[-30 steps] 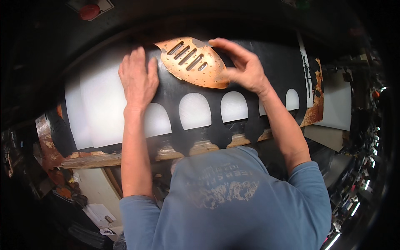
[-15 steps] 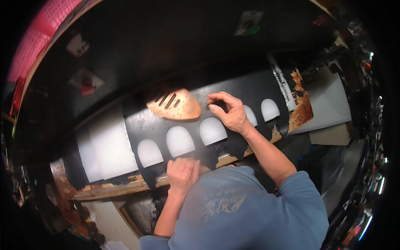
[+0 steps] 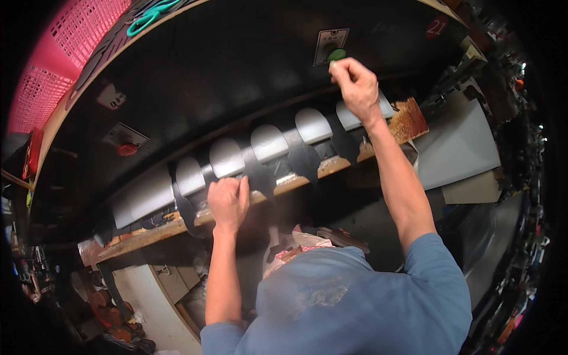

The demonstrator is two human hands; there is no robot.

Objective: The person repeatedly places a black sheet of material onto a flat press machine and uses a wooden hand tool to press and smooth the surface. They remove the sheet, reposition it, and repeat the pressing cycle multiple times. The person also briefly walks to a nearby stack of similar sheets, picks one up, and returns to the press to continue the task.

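My right hand is raised to a black panel, its fingers curled in just below a green push button. I cannot tell whether they touch it. My left hand is closed in a fist over the front edge of the bench, thumb upward; its palm side is hidden. White round-topped pads stand in a row along the bench, with black flaps between them. The left hand is nearest the pads at the left, and my right wrist overlaps the last one at the right.
A red button sits on the panel's left. Above it are a pink perforated basket and teal-handled scissors. The bench has a worn wooden front edge. A grey-white sheet lies at the right.
My right hand has risen to the green button and its fingers have curled in. The tan slotted piece is out of sight. Less bench shows between the panel and the pads.
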